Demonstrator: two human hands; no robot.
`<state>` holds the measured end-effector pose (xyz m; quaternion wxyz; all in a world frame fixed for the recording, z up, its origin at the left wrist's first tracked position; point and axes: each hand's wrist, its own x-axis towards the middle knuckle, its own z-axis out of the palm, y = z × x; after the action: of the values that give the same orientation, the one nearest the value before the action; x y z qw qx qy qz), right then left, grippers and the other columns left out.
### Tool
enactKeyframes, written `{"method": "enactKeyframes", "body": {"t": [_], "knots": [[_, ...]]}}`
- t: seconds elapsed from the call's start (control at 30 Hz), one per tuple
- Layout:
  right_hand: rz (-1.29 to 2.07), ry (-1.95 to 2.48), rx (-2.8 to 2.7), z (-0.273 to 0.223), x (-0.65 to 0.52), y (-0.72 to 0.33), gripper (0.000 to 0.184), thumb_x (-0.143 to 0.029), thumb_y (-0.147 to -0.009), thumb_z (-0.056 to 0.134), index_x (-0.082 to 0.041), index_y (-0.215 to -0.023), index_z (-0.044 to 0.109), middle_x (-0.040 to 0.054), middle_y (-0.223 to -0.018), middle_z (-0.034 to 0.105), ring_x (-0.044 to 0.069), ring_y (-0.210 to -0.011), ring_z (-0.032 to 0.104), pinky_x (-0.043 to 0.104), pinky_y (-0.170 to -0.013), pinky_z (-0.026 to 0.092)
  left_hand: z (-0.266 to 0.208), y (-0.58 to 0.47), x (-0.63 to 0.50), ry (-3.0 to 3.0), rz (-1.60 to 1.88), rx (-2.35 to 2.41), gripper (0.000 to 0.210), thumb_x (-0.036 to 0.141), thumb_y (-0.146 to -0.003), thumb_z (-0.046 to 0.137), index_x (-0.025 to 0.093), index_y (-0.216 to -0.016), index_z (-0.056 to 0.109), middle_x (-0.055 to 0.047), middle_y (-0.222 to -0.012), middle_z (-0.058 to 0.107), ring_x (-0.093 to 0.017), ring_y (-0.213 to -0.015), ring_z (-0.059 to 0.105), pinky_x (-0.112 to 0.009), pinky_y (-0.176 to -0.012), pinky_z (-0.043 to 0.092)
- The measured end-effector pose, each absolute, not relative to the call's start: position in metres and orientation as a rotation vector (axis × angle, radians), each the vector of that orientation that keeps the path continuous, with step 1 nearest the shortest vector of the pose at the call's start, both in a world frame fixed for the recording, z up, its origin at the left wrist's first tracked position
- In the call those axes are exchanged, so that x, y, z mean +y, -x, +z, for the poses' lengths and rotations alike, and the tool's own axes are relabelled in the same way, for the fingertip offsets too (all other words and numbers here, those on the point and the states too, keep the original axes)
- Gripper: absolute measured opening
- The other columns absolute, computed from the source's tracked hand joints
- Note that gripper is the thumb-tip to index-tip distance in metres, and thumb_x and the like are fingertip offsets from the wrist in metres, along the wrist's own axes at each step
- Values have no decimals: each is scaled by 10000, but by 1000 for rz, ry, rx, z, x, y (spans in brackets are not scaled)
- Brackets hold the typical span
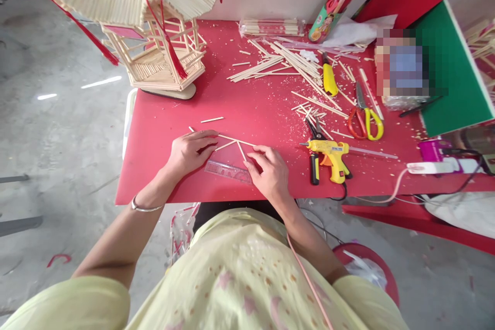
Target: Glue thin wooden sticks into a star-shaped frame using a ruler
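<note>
Near the table's front edge, several thin wooden sticks form a small joined shape: a long stick (236,140) across the top and two short ones slanting down from its middle. My left hand (193,150) has its fingers bent round the left ends of these sticks, index finger by the long one and thumb by the left slanting stick (225,146). The fingers of my right hand (269,169) close on the right ends, the thumb against the right slanting stick (241,150). Just below lies a clear ruler (227,171). Another short stick (212,119) rests above my left hand.
A wooden-stick pavilion model (162,62) with red tassels stands back left. Loose sticks (270,64), a yellow cutter (329,78), scissors (365,116), a yellow glue gun (330,154) and pliers (314,169) lie to the right. A power strip (433,167) with cables sits far right.
</note>
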<state>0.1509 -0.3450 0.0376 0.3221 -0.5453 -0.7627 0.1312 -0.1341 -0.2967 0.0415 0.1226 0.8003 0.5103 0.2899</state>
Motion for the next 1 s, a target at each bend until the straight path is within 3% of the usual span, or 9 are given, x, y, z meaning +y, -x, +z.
{"method": "enactKeyframes", "body": {"t": [1.0], "knots": [[365,1445,-2001,37,-344,-150,149,-354,-1017,735,-274,-1127,796,92,-1249,755,270,-1142,715,437,-1008,587,46,131,-298,-2310,826,1506,276,422,-1030,626,292,-1083,864,-5,-1304,812,-211,-1081,818,-339,-1004,649]]}}
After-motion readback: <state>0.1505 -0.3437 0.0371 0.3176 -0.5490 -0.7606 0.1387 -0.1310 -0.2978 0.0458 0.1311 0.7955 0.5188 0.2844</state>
